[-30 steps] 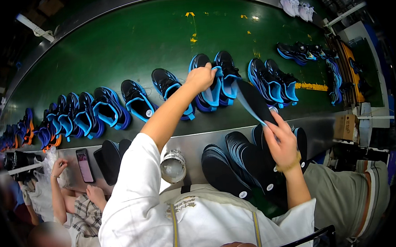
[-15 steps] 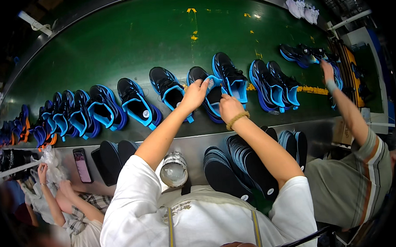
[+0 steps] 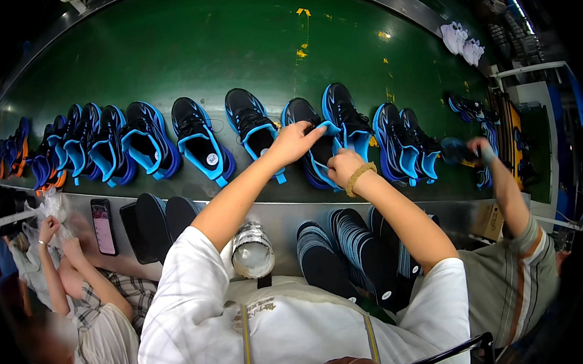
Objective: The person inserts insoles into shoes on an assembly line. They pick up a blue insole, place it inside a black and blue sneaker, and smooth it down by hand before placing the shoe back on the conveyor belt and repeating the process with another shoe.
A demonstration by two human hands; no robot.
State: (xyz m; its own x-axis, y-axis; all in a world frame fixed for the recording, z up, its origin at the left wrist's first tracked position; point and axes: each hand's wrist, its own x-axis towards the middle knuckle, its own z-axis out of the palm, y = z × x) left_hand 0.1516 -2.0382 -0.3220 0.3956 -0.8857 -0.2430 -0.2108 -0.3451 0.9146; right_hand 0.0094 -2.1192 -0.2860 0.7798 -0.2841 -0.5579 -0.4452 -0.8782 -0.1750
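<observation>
A black sneaker (image 3: 297, 109) with a bright blue lining stands on the green surface in front of me, toe pointing away. My left hand (image 3: 296, 143) is closed on the tongue at the front of its opening. At the right side of the collar, near the heel, my right hand (image 3: 347, 168) pinches the blue edge; a woven band circles that wrist. The inside of the shoe is partly hidden by my hands. Another sneaker (image 3: 339, 107) of the same kind stands close on the right, and one more (image 3: 245, 112) is just left of my left forearm.
Several more sneakers (image 3: 147, 140) line the green work surface (image 3: 244, 39). Along the metal ledge are stacks of black insoles (image 3: 361, 251), a clear tape roll (image 3: 252, 253) and a phone (image 3: 103, 226). Co-workers sit left and right; the right one's hand (image 3: 479, 147) is near a blurred shoe.
My left hand has shifted slightly on the tongue, and its pale label no longer shows. My right hand stays at the collar. The right co-worker's hand has moved nearer me with a shoe.
</observation>
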